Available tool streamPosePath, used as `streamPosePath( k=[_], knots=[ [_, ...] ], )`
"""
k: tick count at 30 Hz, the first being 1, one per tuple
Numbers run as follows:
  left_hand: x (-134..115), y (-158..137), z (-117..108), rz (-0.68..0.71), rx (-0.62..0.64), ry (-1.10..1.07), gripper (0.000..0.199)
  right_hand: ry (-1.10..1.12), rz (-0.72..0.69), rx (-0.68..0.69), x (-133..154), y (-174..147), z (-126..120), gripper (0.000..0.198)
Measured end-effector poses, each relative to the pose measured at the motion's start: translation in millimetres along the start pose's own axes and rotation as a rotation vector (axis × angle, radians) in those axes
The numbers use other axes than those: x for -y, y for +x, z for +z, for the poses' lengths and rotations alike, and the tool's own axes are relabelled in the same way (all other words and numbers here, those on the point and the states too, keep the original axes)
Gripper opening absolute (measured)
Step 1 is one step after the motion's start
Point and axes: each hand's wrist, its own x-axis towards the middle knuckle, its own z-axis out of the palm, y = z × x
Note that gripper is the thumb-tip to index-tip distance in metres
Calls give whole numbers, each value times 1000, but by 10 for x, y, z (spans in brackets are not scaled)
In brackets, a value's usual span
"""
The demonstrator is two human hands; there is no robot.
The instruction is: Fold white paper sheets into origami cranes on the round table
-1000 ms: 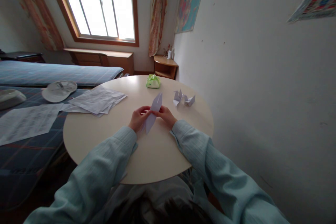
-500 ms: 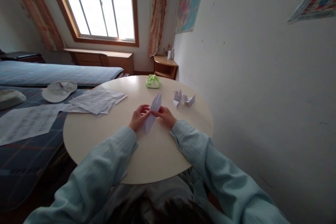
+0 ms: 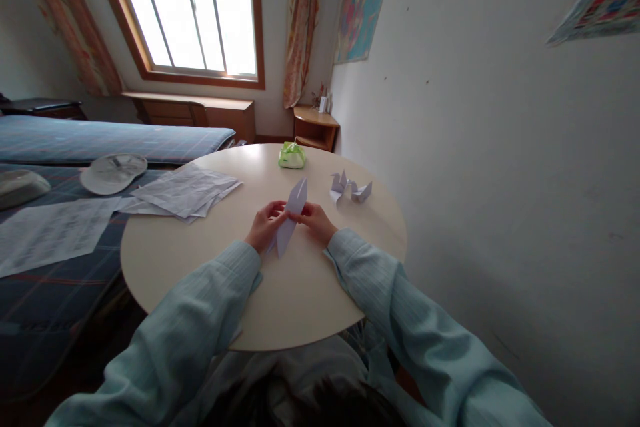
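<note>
A folded piece of white paper (image 3: 287,232), long and diamond-like with pointed ends, is held tilted above the round table (image 3: 300,307). My left hand (image 3: 267,223) grips its left edge, thumb in front and fingers curled behind. From the other side my right hand (image 3: 316,220) pinches the paper near its middle. The two thumbs almost meet on it. To the right of my hands stand two folded paper birds (image 3: 339,185), the second paper bird (image 3: 361,192) close beside the first.
A green tissue pack (image 3: 291,155) sits at the table's far edge. Loose paper sheets (image 3: 185,190) overlap the left edge, beside a bed (image 3: 50,307) carrying a white cap (image 3: 113,173) and a printed sheet (image 3: 55,230). A white wall (image 3: 490,180) rises on the right.
</note>
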Motion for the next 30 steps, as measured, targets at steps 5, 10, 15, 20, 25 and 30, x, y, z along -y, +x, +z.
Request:
streamPosePath(
  k=[5,10,15,20,25,30],
  knots=[
    [-1,-2,-4,-44,40,-77,43,4,3,-5,4,-9,5,38],
    [6,-8,-12,-65,40,-72,43,5,5,-19,-14,-5,5,37],
    [-17,-19,-7,-60,33,-61,43,19,12,-13,-12,-2,2,36],
    [-57,-30,6,-67,20,-52,42,35,23,-17,-1,-5,7,37],
    [-71,-32,2,-64,16,-36,39,7,18,-15,-1,-6,6,37],
    [-83,-40,3,-74,11,-41,38,-8,12,-5,-5,-8,5,38]
  ],
)
